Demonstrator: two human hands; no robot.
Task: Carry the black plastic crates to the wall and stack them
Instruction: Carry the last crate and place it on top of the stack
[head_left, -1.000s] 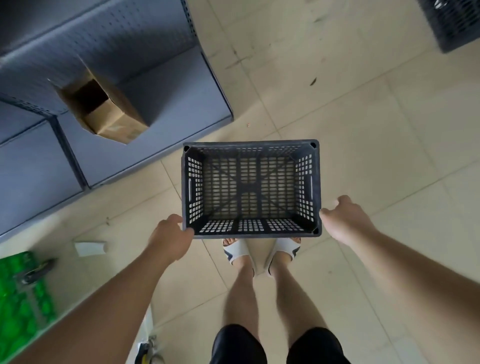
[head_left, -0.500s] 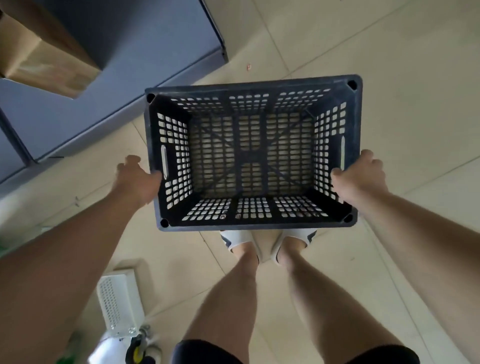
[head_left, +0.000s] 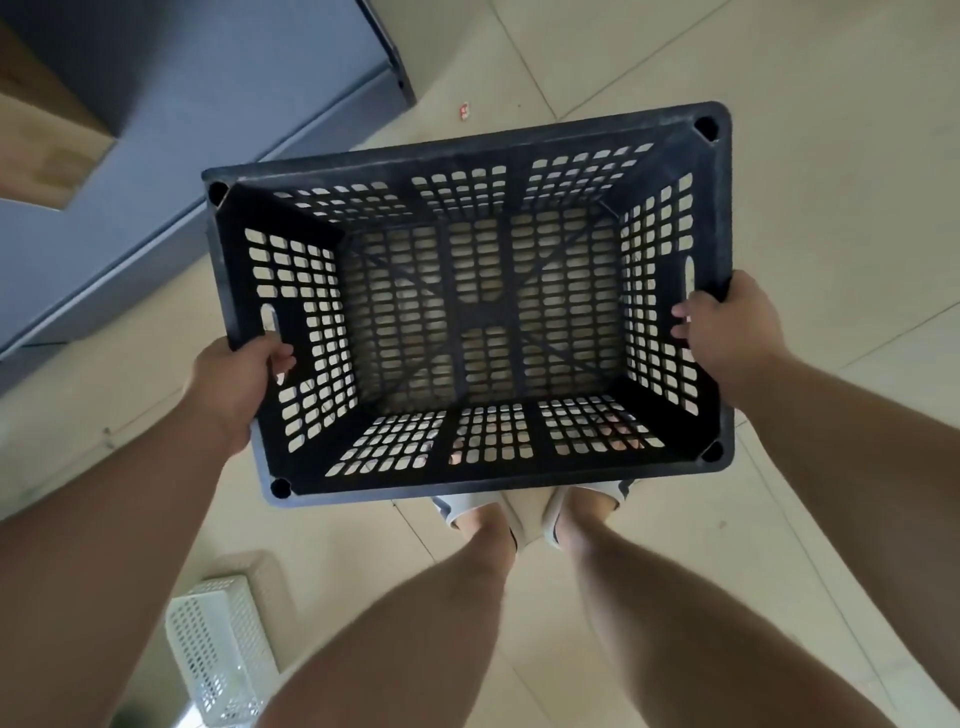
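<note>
Both hands — left hand (head_left: 236, 376) and right hand (head_left: 730, 332) — clamp the short sides of the empty black slotted plastic crate (head_left: 467, 306), held above the beige tiled floor (head_left: 779, 130) — over the person's sandalled feet.

Empty black crate (head_left: 467, 312) gripped by left hand (head_left: 234, 374), right hand (head_left: 732, 332), above tiled floor (head_left: 779, 130)

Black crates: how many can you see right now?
1. The black crate is held up between the left hand and right hand, above the feet. Others may be out of frame.
</note>
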